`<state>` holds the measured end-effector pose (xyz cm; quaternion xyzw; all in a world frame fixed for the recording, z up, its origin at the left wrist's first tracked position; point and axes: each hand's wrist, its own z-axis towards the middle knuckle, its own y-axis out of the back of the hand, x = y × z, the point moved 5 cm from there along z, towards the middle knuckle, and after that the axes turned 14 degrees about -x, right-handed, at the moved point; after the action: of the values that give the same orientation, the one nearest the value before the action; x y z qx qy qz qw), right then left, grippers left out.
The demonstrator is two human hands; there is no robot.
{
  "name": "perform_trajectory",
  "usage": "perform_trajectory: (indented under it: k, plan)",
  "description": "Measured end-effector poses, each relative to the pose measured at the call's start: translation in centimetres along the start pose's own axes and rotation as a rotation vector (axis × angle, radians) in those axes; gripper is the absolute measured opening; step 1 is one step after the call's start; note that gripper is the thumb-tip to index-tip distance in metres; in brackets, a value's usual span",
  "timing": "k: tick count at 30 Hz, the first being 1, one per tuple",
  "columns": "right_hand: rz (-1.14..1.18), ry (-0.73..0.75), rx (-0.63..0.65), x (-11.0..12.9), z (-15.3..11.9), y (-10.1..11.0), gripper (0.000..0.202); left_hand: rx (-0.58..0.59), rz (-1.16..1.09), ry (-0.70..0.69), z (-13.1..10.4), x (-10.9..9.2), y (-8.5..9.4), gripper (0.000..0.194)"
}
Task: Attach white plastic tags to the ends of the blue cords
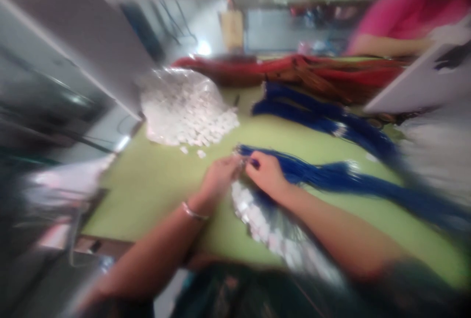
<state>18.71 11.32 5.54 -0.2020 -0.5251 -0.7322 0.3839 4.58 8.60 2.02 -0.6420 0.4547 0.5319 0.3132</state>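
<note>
My left hand point(222, 173), with a bracelet at the wrist, is closed in a pinch near the middle of the table. Close beside it, my right hand point(267, 173) has its fingers curled around a blue wire end. What the left fingertips pinch is too blurred to name. A long bundle of blue wires point(327, 175) runs off to the right behind my right hand. Below the hands lies a row of white connectors point(265, 225) with thin wires attached. A clear bag of small white connectors point(184, 107) spills its contents at the back left.
The green tabletop point(147, 195) carries a second blue wire bundle point(305, 109) and, along its far edge, red and brown wires point(257, 70). Across the table is a person in a pink sleeve point(393, 18). A grey panel point(81, 28) stands at the left.
</note>
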Motion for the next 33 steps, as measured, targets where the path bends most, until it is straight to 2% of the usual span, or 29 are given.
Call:
perform_trajectory:
  k: [7, 12, 17, 21, 25, 27, 30, 31, 32, 33]
  plan:
    - [-0.030, 0.049, 0.032, 0.3, -0.4, 0.0, 0.015, 0.027, -0.036, -0.010, -0.4, -0.1, -0.2, 0.027]
    - [0.149, -0.007, 0.101, -0.5, -0.1, -0.2, 0.011, 0.037, -0.062, 0.011, -0.3, 0.3, -0.3, 0.030]
    - [0.144, -0.025, 0.148, -0.9, 0.0, -0.3, 0.013, 0.067, -0.017, -0.010, -0.3, 0.1, -0.1, 0.030]
    - [0.158, -0.001, 0.212, -0.7, -0.2, -0.6, 0.013, 0.099, 0.092, -0.089, -0.3, -0.3, -0.2, 0.027]
    - [0.252, -0.098, 0.124, -1.0, 0.7, 0.1, 0.020, 0.112, 0.239, -0.243, -0.2, -1.5, 0.3, 0.023]
    - [0.334, -0.149, 0.097, -1.1, 1.1, 0.4, 0.018, 0.208, 0.365, -0.355, -0.8, -2.5, 0.3, 0.018]
    - [0.435, -0.187, 0.177, -0.9, 1.2, 0.2, 0.014, 0.576, 0.523, -0.539, -2.4, -3.9, 0.0, 0.016]
    - [0.460, -0.203, 0.212, -0.8, 1.1, 0.1, 0.014, 0.655, 0.562, -0.577, -2.6, -4.2, 0.3, 0.018]
    - [0.483, -0.229, 0.236, -0.8, 1.0, 0.0, 0.015, 0.641, 0.608, -0.596, -2.2, -4.5, 0.9, 0.021]
    - [0.505, -0.261, 0.251, -0.8, 0.8, -0.1, 0.018, 0.534, 0.671, -0.602, -1.3, -4.7, 1.9, 0.024]
